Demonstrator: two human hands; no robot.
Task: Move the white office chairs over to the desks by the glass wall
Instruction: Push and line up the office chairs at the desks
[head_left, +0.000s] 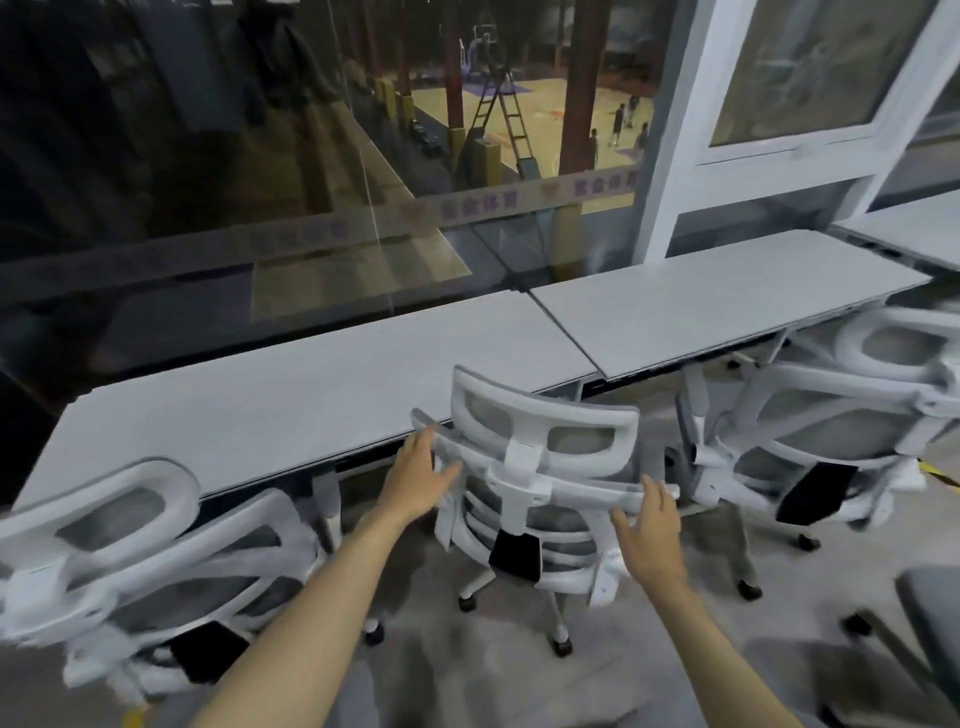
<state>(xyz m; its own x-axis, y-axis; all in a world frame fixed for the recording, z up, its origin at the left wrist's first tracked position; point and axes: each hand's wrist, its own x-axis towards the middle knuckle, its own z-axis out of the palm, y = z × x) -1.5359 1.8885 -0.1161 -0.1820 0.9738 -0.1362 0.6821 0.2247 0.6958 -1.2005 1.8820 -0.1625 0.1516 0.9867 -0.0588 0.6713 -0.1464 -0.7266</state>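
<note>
A white mesh-back office chair (540, 457) stands in front of me, its headrest against the edge of the left grey desk (270, 395). My left hand (415, 478) lies with straight fingers on the left end of the chair's upper back bar. My right hand (649, 535) has spread fingers touching the right end of that bar. Another white chair (150, 566) sits at the same desk on the left. A third white chair (831, 431) is tucked at the right desk (727, 296). The glass wall (260, 182) runs behind both desks.
A white window frame and pillar (680, 156) rise behind the right desk. A further desk (904, 228) stands at the far right. Part of a grey chair (930, 608) shows at the lower right. The grey floor (493, 675) lies below me.
</note>
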